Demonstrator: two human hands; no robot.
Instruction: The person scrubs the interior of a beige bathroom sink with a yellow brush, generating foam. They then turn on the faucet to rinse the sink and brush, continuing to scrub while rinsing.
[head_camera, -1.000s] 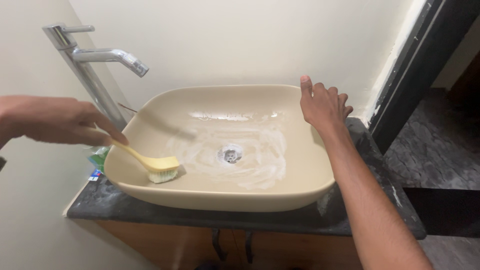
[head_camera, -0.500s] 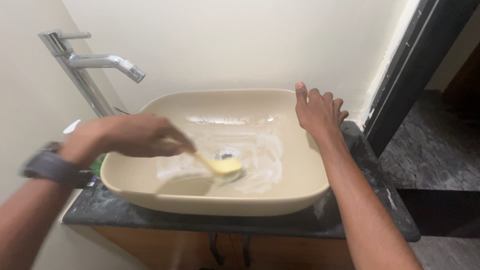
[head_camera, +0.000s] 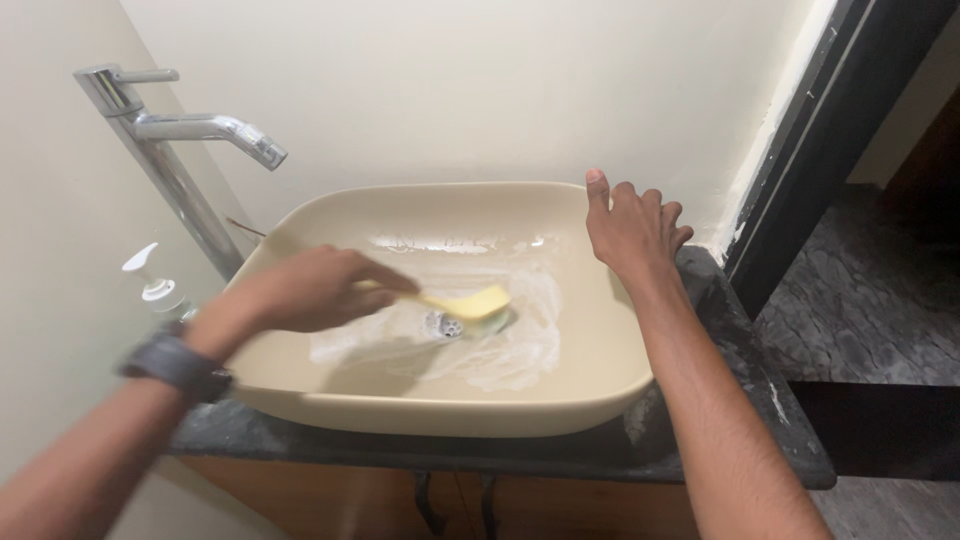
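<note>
1. Head view, hands: the left hand (head_camera: 310, 290) is curling its fingers around the handle of a yellow brush (head_camera: 470, 303), gripping it firmly. The right hand (head_camera: 630, 225) is resting on the far right rim of the basin (head_camera: 450, 405), fingers loosely bent over the edge and holding nothing.

2. Head view, brush: its head is pressing bristles-down on the basin floor, just right of the drain (head_camera: 443, 324), near the middle of the bowl.

3. Head view, doing it well: judging from the foam, short overlapping strokes with steady downward pressure are suiting this work best. The near and left walls are showing little lather, so they are probably wanting attention. Bracing on the rim, as the right hand is doing, is helping balance.

4. Head view, materials: the basin is looking like smooth, glossy beige ceramic, a rounded rectangle with a thick soft lip. White soapy smears are coating its floor around the metal drain. The brush is seeming to be hard plastic with pale bristles.

5. Head view, surroundings: a tall chrome tap (head_camera: 165, 130) is rising at the far left, its spout reaching toward the bowl. A clear pump bottle (head_camera: 155, 285) is standing left of the basin. The counter (head_camera: 720, 400) beneath is dark mottled stone, dusty at the right. A dark watch (head_camera: 172, 365) is sitting on the left wrist.
</note>
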